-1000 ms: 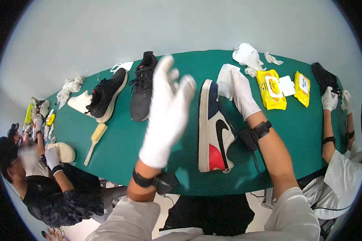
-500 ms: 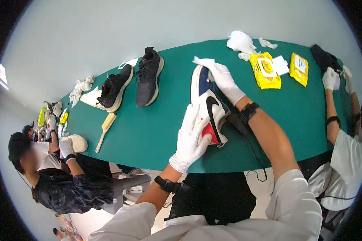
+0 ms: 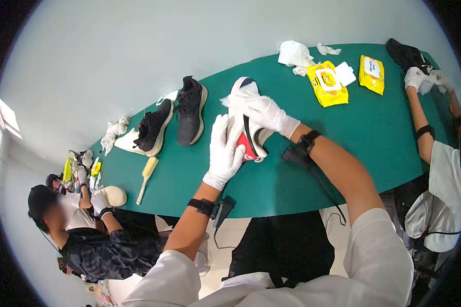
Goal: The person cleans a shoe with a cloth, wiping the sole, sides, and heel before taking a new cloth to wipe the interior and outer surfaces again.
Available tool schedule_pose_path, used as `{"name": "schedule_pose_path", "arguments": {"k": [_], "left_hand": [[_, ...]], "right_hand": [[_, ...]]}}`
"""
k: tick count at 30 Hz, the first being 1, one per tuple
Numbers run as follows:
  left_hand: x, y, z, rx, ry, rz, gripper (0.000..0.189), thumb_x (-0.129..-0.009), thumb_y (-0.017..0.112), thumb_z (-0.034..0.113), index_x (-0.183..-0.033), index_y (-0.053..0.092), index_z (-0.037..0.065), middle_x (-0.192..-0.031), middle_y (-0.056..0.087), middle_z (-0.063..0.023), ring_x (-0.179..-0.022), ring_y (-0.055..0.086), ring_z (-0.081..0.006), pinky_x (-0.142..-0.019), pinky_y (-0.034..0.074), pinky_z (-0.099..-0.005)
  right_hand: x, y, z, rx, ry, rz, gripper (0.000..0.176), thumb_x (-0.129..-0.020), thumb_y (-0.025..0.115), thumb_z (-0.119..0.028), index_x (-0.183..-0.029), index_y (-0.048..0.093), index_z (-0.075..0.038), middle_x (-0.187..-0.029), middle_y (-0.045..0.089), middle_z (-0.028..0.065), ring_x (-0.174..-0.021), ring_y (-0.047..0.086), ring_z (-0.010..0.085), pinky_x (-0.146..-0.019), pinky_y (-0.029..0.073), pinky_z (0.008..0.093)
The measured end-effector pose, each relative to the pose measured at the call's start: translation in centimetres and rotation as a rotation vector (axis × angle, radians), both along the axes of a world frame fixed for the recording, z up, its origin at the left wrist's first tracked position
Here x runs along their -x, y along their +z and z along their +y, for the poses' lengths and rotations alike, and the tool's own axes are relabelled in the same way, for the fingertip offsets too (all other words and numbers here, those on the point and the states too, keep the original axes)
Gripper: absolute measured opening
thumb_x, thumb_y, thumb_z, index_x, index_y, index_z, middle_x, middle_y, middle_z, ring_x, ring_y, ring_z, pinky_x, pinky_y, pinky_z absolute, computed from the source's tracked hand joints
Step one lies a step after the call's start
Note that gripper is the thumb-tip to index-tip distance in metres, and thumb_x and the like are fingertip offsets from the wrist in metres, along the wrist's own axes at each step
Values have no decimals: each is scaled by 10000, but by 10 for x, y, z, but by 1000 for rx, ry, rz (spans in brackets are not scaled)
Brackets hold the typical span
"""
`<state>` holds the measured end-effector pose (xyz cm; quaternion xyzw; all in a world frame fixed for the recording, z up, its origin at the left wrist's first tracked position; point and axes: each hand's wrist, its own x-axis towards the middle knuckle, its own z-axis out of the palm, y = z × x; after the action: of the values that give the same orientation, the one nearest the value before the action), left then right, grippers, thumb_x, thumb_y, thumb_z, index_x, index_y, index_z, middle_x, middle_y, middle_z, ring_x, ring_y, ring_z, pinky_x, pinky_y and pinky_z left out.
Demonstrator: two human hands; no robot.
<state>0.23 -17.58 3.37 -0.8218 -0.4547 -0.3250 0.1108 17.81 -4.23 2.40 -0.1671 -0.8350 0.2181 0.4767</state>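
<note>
A white, navy and red sneaker (image 3: 251, 144) lies on the green table with its toe pointing away from me and its red heel nearest me. My left hand (image 3: 223, 156), in a white glove, is closed along the left side of the sneaker near the heel. My right hand (image 3: 266, 113), gloved the same way, pinches a white wipe (image 3: 232, 99) against the sneaker's middle and left side. The wipe and fingers cover part of the upper. Both wrists wear black bands with dark devices.
Left of the sneaker stand black shoes (image 3: 190, 113), a brush (image 3: 147, 179) and a crumpled wipe (image 3: 113, 134). Yellow wipe packs (image 3: 328, 96) and a white crumpled cloth (image 3: 294, 53) lie at the back right. Co-workers handle a black shoe (image 3: 407, 55) at right and a cream shoe (image 3: 114, 196) at left.
My right hand has moved with the wipe from the toe's far end down to the sneaker's left side. The sneaker has shifted left and rolled, showing less of its side. The view has also shifted.
</note>
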Motion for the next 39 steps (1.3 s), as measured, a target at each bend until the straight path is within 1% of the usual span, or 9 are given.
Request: {"name": "schedule_pose_path", "arguments": {"k": [4,7,11,14,17,23,33,37,39], "left_hand": [[-3,-23,0,308,-224,-816,714,-924,572,285,-1482,268,-41,-1592,105,-224,-1445,260,-353,-1188,193,-444],[-1,-22,3,212,-149,-687,822,-924,579,371,-1516,173,-28,-1610,83,-197,-1478,171,-333,-1202,135,-428],[-26,-9,-6,343,-325,-958,949,-918,569,454,-1548,29,-5,-1630,40,-170,-1500,85,-288,-1208,95,-401],[-19,-16,1,419,-290,-1169,804,-959,519,313,-1559,65,28,-1633,67,-152,-1499,101,-271,-1210,96,-394],[-16,-20,7,531,-288,-1352,672,-1000,448,283,-1553,151,45,-1618,154,-126,-1477,184,-249,-1203,148,-380],[-11,-25,15,789,-392,-1612,553,-1026,372,166,-1550,225,68,-1560,320,-99,-1372,386,-192,-1130,326,-323],[-1,-31,13,721,-282,-1198,613,-1000,487,172,-1541,235,34,-1563,309,-125,-1391,352,-199,-1134,287,-308],[-2,-31,13,655,-267,-1256,589,-994,500,168,-1523,286,22,-1525,378,-135,-1347,415,-206,-1106,328,-303],[-2,-30,13,657,-283,-1316,573,-994,496,166,-1514,307,19,-1517,393,-139,-1338,426,-203,-1099,335,-296]], "right_hand": [[5,11,-19,-58,59,-54,336,-959,542,-154,-1277,624,-84,-1343,581,135,-1332,476,270,-1121,359,379],[3,12,-28,-48,62,-32,360,-966,511,-214,-1287,617,-92,-1336,582,122,-1303,491,278,-1110,368,390],[-9,-4,-40,-138,48,54,322,-904,576,-128,-1209,652,-57,-1254,626,138,-1230,545,303,-1075,406,407],[-21,20,-69,-297,79,-13,326,-817,606,-98,-1129,669,-26,-1144,668,136,-1129,594,316,-1018,445,424],[-27,25,-79,-303,125,-186,342,-882,536,-56,-1207,633,-7,-1216,649,145,-1195,573,330,-1069,415,430],[-20,38,-107,-544,219,-192,231,-776,610,-101,-970,669,8,-979,652,148,-945,630,306,-904,505,392],[-21,13,-132,-543,202,-548,287,-840,599,-176,-1082,632,-24,-1017,642,127,-961,635,277,-855,527,363],[-16,10,-144,-646,95,-557,223,-844,569,-199,-975,608,-22,-889,613,118,-942,629,277,-838,513,371],[-15,7,-147,-663,57,-577,271,-863,575,-194,-1075,616,-31,-934,610,103,-961,630,256,-872,511,380]]}}
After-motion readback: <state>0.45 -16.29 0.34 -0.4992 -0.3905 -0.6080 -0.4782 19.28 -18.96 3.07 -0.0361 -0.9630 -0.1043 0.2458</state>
